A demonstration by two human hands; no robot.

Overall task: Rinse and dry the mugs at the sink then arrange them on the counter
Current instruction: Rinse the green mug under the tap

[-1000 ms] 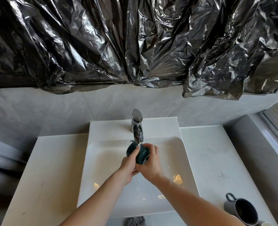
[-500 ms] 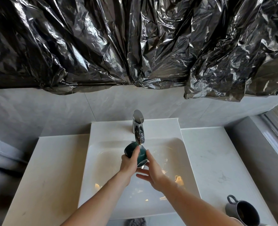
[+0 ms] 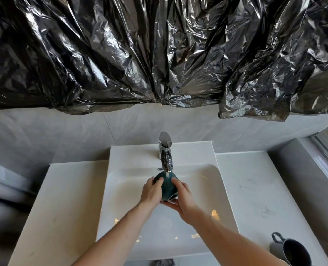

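A dark green mug (image 3: pixel 168 186) is held tilted over the white sink (image 3: pixel 207 181), its base up under the chrome faucet (image 3: pixel 165 152), from which a thin stream of water runs onto it. My left hand (image 3: pixel 152 191) grips the mug's left side. My right hand (image 3: pixel 182 200) holds its right side and lower rim, fingers curled round it. A grey mug (image 3: pixel 289 249) with a dark inside stands upright on the counter at the lower right, handle to the left.
White counter (image 3: pixel 255 189) runs on both sides of the sink. Crumpled black plastic sheeting (image 3: pixel 159 54) covers the wall above. A grey cloth (image 3: pixel 163 263) shows at the sink's front edge. A window ledge (image 3: pixel 313 169) lies at the right.
My right hand came off the mug half a second ago and has now closed round its right side again. The mug has turned so its base points up under the water.
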